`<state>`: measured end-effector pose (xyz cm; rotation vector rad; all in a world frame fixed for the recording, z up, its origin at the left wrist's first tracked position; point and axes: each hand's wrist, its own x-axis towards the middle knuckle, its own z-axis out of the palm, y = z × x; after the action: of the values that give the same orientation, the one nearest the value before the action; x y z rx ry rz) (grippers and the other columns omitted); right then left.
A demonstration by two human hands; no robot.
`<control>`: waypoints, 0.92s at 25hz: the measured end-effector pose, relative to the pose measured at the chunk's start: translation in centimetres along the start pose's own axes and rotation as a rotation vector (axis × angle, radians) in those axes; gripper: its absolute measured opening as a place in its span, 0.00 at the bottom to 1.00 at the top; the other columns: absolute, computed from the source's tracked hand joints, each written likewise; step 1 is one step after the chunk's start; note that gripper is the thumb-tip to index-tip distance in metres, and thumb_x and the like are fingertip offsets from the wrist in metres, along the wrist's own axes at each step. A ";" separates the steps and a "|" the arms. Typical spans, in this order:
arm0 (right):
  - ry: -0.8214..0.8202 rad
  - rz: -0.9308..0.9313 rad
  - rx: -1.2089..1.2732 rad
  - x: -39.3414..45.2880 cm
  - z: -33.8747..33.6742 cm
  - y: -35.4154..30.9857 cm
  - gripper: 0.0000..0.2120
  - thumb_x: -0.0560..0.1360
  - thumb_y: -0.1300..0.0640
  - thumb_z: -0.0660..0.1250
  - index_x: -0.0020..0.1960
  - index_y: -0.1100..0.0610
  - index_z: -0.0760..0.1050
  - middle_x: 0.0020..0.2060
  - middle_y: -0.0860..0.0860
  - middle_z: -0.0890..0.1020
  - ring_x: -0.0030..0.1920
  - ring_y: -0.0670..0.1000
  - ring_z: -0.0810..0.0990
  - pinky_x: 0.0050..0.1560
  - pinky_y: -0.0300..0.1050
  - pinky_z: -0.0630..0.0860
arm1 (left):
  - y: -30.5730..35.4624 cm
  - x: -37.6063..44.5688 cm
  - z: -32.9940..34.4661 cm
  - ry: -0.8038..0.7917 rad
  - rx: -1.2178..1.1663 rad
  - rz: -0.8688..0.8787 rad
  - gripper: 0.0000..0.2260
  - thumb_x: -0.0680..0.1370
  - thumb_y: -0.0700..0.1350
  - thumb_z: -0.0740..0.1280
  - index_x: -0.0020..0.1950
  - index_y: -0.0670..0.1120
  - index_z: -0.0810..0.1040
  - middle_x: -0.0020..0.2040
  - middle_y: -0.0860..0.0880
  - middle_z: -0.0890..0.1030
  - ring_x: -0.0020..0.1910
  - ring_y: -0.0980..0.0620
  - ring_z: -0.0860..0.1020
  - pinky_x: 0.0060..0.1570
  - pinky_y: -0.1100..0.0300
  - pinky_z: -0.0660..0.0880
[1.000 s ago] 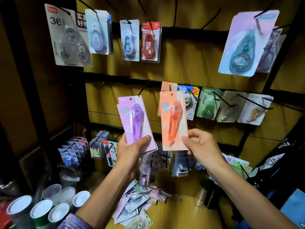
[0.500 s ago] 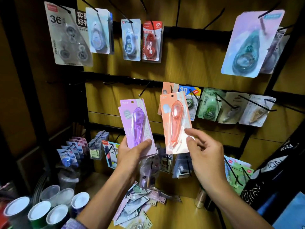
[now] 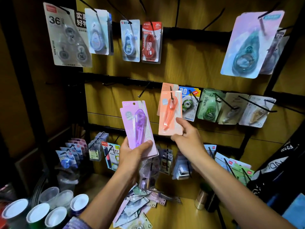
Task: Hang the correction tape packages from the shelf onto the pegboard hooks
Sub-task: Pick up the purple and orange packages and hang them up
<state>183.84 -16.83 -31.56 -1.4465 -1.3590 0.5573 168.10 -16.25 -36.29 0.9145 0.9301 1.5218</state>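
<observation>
My left hand (image 3: 132, 154) grips the lower end of the purple correction tape packages (image 3: 137, 126), held upright in front of the pegboard. My right hand (image 3: 188, 138) pinches the bottom right corner of an orange correction tape package (image 3: 170, 113). A black hook (image 3: 172, 96) passes through the hole at the orange package's top, in front of another orange card. An empty hook (image 3: 144, 91) sticks out just left of it. Several loose packages (image 3: 138, 207) lie in a pile on the wooden shelf (image 3: 178, 214) below.
More tape packages hang in the top row (image 3: 130, 40) and along the middle row (image 3: 209, 104); a big one (image 3: 250, 45) hangs at upper right. Stationery packs (image 3: 99, 149) hang low. Paper cups (image 3: 39, 212) stand at the lower left. A dark bag (image 3: 279, 166) sits right.
My right hand has lifted the orange package up and back onto the hook in the middle row. My left hand has stayed put with the purple packages.
</observation>
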 end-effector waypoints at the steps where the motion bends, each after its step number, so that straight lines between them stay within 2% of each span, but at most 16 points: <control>1: -0.017 0.059 0.012 1.9 0.5 -0.4 0.31 0.73 0.65 0.65 0.73 0.47 0.67 0.61 0.47 0.77 0.45 0.47 0.80 0.42 0.41 0.76 | 0.0 0.2 0.0 0.004 -0.001 -0.002 0.12 0.71 0.34 0.74 0.49 0.48 0.79 0.45 0.48 0.85 0.42 0.47 0.83 0.51 0.49 0.81; 4: -0.035 0.171 0.071 7.4 1.9 -1.5 0.32 0.72 0.65 0.64 0.75 0.50 0.64 0.61 0.48 0.76 0.49 0.50 0.76 0.37 0.43 0.73 | -0.2 0.8 -0.5 0.005 0.028 -0.006 0.14 0.70 0.34 0.75 0.52 0.47 0.80 0.48 0.46 0.86 0.44 0.44 0.84 0.52 0.47 0.81; 7: -0.059 0.251 0.132 10.8 2.7 -1.5 0.30 0.73 0.65 0.62 0.73 0.50 0.65 0.52 0.50 0.79 0.53 0.52 0.79 0.29 0.41 0.69 | -0.3 1.3 -1.3 0.000 0.075 0.004 0.16 0.69 0.35 0.76 0.54 0.46 0.80 0.50 0.44 0.85 0.48 0.41 0.84 0.52 0.45 0.81; 8: -0.071 0.281 0.143 11.5 2.7 -1.2 0.30 0.73 0.65 0.63 0.73 0.50 0.65 0.52 0.50 0.79 0.56 0.53 0.79 0.30 0.41 0.71 | -0.3 1.6 -1.6 -0.002 0.089 0.006 0.16 0.69 0.35 0.77 0.54 0.46 0.80 0.50 0.44 0.85 0.48 0.40 0.84 0.53 0.44 0.80; 11: -0.100 0.370 0.144 10.3 2.8 -0.4 0.31 0.74 0.61 0.66 0.74 0.46 0.62 0.64 0.50 0.73 0.61 0.54 0.73 0.44 0.48 0.77 | 0.0 2.0 -2.1 -0.016 0.118 0.009 0.17 0.68 0.35 0.77 0.54 0.45 0.79 0.49 0.44 0.85 0.47 0.41 0.84 0.50 0.44 0.81; 12: -0.078 0.364 0.111 9.1 2.8 0.0 0.30 0.74 0.58 0.67 0.74 0.45 0.63 0.66 0.49 0.72 0.61 0.53 0.72 0.47 0.48 0.77 | 0.0 2.0 -2.2 -0.023 0.120 0.010 0.17 0.68 0.34 0.77 0.54 0.45 0.79 0.49 0.43 0.85 0.45 0.42 0.84 0.49 0.46 0.82; 14: -0.081 0.301 0.119 6.0 3.1 1.2 0.22 0.75 0.50 0.69 0.67 0.45 0.71 0.65 0.48 0.74 0.59 0.50 0.74 0.50 0.48 0.76 | 0.1 1.7 -1.9 -0.047 0.120 0.009 0.17 0.68 0.33 0.76 0.54 0.44 0.79 0.49 0.43 0.85 0.43 0.45 0.84 0.46 0.49 0.82; 15: -0.154 0.287 0.192 4.0 3.3 1.3 0.17 0.74 0.46 0.69 0.62 0.46 0.74 0.62 0.48 0.76 0.58 0.50 0.75 0.50 0.47 0.76 | 0.0 1.5 -1.8 -0.059 0.128 0.012 0.18 0.68 0.32 0.76 0.55 0.44 0.78 0.48 0.44 0.85 0.43 0.46 0.83 0.45 0.51 0.82; 17: -0.358 0.280 0.312 0.3 3.4 1.7 0.18 0.73 0.43 0.71 0.58 0.51 0.78 0.54 0.49 0.81 0.51 0.49 0.79 0.43 0.45 0.77 | -0.1 0.8 -1.3 -0.105 0.154 0.021 0.20 0.67 0.31 0.76 0.56 0.44 0.78 0.48 0.46 0.85 0.42 0.48 0.83 0.41 0.55 0.82; 18: -0.401 0.257 0.325 -0.9 3.4 1.8 0.17 0.73 0.46 0.71 0.57 0.54 0.79 0.50 0.51 0.83 0.47 0.48 0.81 0.39 0.43 0.77 | -0.4 0.4 -1.1 -0.146 0.157 0.021 0.22 0.67 0.30 0.76 0.57 0.44 0.78 0.47 0.46 0.86 0.42 0.48 0.84 0.39 0.57 0.82; 20: -0.343 0.200 0.364 -2.4 3.1 1.8 0.12 0.75 0.55 0.71 0.57 0.58 0.77 0.46 0.55 0.85 0.39 0.48 0.83 0.33 0.42 0.78 | -0.8 -0.3 -0.7 -0.229 0.134 -0.001 0.21 0.69 0.29 0.74 0.58 0.45 0.78 0.46 0.47 0.86 0.42 0.49 0.85 0.38 0.58 0.81; 23: -0.180 0.173 0.355 -2.9 1.8 1.8 0.13 0.74 0.61 0.72 0.56 0.60 0.74 0.46 0.57 0.85 0.41 0.50 0.84 0.36 0.41 0.79 | -1.4 -1.0 -0.5 -0.261 -0.042 -0.082 0.15 0.78 0.35 0.64 0.62 0.46 0.78 0.54 0.45 0.85 0.50 0.45 0.83 0.50 0.50 0.80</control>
<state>182.38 -18.56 -34.68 -1.2490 -1.2030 1.0083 168.36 -17.12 -37.84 1.0052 0.7351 1.3108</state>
